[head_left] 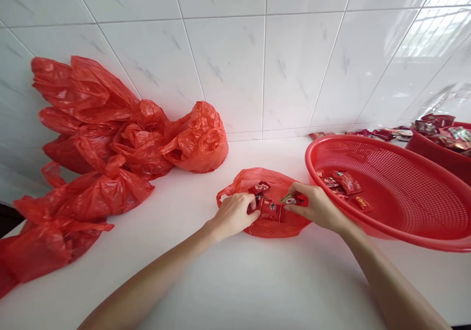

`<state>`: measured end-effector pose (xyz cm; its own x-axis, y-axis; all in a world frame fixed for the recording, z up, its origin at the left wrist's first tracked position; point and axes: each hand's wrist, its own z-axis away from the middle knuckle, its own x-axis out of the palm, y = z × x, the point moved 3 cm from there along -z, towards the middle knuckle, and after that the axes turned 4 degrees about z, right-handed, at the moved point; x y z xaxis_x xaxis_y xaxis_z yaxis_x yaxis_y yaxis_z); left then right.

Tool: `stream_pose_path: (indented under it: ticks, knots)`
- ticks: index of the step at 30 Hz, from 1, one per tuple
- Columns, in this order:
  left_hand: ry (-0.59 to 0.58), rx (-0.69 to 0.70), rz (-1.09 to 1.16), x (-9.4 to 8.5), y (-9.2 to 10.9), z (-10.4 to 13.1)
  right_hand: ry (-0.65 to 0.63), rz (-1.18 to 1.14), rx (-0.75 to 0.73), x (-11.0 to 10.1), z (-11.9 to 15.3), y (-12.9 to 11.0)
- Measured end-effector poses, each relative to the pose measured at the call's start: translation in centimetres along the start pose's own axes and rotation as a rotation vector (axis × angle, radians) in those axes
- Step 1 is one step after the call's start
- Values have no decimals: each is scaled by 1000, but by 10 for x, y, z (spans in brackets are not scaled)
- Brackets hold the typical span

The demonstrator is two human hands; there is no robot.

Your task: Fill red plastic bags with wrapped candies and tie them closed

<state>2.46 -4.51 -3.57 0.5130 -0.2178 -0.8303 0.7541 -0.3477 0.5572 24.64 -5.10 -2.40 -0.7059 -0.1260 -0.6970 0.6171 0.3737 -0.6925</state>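
A red plastic bag [287, 229] lies opened out on the white table, with several small wrapped packets inside. My left hand [235, 214] reaches in from the left, its fingers curled and its thumb and fingertips closed on the left edge of a red snack packet [270, 209] with a dark printed character. Behind that packet rests another dark red packet [259, 187]. On the bag's right side, my right hand [314, 206] pinches a small green-and-red packet [290, 200] between thumb and fingers.
At the right, a big red plastic basket [415, 197] holds several red packets [348, 182]. Behind it stands a second red container [423, 146] heaped with packets. Filled red bags [198, 141] crowd the left side, some knotted. A tiled wall [228, 65] closes the back.
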Motion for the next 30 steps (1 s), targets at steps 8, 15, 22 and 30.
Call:
stream_pose_path:
  ticks: [8,15,22,30]
  knots:
    - [24,267,540,-4,28,7,-50,-385,40,26,3,-20]
    - [80,152,688,-11,27,8,-181,-523,-9,25,3,-24]
    - [51,150,883,-13,28,7,-212,-633,4,28,4,-24]
    - [172,179,775,-15,30,9,-296,-699,58,38,7,-26]
